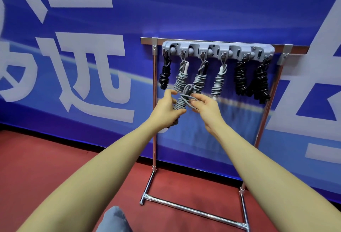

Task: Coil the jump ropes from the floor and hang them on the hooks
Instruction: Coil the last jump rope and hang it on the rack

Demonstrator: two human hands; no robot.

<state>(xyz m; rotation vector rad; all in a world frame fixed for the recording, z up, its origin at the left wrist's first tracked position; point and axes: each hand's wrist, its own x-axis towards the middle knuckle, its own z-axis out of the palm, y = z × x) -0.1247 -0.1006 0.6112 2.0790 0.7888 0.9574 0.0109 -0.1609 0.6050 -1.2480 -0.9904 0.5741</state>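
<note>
From the head camera, the left hand (pixel 168 106) grips the lower part of a coiled grey jump rope (pixel 181 100), while the right hand (pixel 206 106) pinches its upper loop. Just above that grip, six coiled ropes, three grey and three black, hang from the grey plastic hook rail (pixel 217 50) on a chrome metal rack (pixel 154 113) standing on the red floor (pixel 55 158).

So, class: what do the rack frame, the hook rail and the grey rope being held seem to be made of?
Rack frame: polished, probably chromed metal tubing, with mirror-like reflections. Hook rail: matte grey moulded plastic, by its soft rounded edges. Grey jump rope: likely smooth plastic-coated cord, slightly glossy.
</note>
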